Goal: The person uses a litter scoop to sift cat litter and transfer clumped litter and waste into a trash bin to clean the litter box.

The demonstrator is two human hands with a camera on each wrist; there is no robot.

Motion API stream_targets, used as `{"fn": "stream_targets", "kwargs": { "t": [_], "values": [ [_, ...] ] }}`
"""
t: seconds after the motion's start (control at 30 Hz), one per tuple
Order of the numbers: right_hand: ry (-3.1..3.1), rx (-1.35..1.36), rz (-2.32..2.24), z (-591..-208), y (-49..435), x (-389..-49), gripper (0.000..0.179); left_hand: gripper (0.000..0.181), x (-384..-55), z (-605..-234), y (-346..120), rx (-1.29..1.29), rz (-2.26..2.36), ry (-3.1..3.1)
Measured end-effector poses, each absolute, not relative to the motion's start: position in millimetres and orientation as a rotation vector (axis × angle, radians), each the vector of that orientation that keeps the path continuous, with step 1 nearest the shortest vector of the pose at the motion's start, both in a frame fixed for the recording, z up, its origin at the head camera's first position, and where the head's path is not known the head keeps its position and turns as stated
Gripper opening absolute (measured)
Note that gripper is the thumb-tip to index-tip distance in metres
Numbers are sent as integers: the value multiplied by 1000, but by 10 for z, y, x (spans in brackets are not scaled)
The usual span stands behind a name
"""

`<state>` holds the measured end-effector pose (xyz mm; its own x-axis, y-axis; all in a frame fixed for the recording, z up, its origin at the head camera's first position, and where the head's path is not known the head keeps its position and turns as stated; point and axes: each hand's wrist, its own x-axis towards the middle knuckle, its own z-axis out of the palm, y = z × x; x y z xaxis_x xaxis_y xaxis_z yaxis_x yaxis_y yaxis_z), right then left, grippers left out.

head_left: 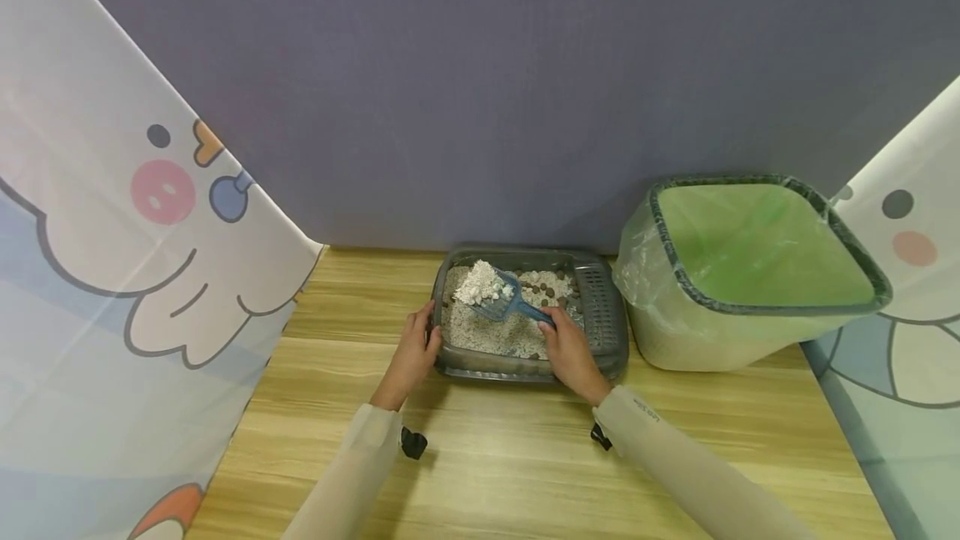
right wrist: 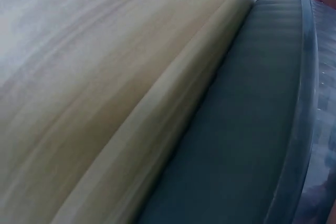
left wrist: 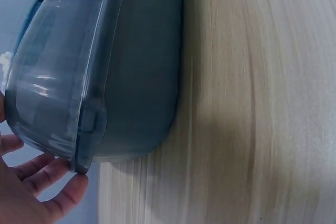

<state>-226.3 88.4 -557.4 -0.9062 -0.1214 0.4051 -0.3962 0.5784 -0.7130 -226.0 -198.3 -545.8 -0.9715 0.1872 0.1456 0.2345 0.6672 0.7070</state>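
Note:
A grey litter box (head_left: 495, 363) stands on the wooden table, holding pale litter (head_left: 487, 338) with several brown lumps (head_left: 550, 292). My left hand (head_left: 411, 352) grips the box's left rim; its fingertips (left wrist: 47, 174) show at the corner in the left wrist view. With my right hand (head_left: 573, 357) I hold the handle of a blue slotted litter scoop (head_left: 517, 302) above the litter. A heap of pale litter (head_left: 482, 283) lies on the scoop's blade. The right wrist view shows mostly the box's outer wall (right wrist: 236, 114); the scoop is out of sight there.
A bin (head_left: 690, 340) lined with a clear green-tinted bag stands right of the litter box, its dark rim (head_left: 795, 307) facing up. Behind both rises a grey-blue wall (head_left: 465, 107). Cartoon-printed sheets (head_left: 225, 273) flank the table (head_left: 487, 457).

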Motion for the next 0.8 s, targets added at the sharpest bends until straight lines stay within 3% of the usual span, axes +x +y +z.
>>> {"fn": "stream_targets", "kwargs": {
  "t": [0.8],
  "values": [
    [-2362,370,1224,-5660,847,-2189,25,52,-2232,-5484,-1978,-362,-1204,-2766]
  ]
}}
